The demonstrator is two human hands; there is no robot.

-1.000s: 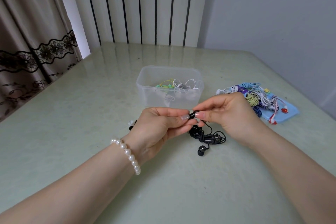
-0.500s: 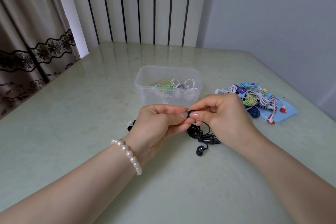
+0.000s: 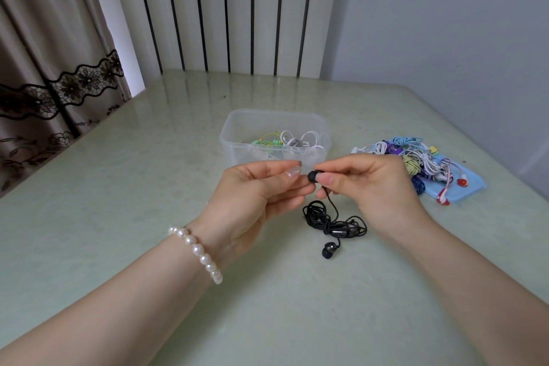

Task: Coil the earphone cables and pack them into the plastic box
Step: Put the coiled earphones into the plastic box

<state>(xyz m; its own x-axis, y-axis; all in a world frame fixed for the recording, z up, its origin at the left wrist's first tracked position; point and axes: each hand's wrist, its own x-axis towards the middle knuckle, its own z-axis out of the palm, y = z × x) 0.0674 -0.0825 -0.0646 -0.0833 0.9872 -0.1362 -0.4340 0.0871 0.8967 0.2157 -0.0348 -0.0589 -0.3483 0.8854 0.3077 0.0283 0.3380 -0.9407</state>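
Pinching black earbud [image 3: 312, 177], right grip [image 3: 372, 184] above cable [image 3: 332, 221].

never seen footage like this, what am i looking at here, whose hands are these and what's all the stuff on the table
No machine here: a person wears a camera on the head, looking forward and down at their own two bare hands. The right hand pinches one bud of the black earphones; the tangled cable hangs to the table, and the other bud lies there. The left hand, with a pearl bracelet on its wrist, is raised beside the bud; whether its fingers touch it is hard to tell. Behind stands a clear plastic box with some earphones inside. To the right, a pile of coloured earphones lies partly on a blue lid.
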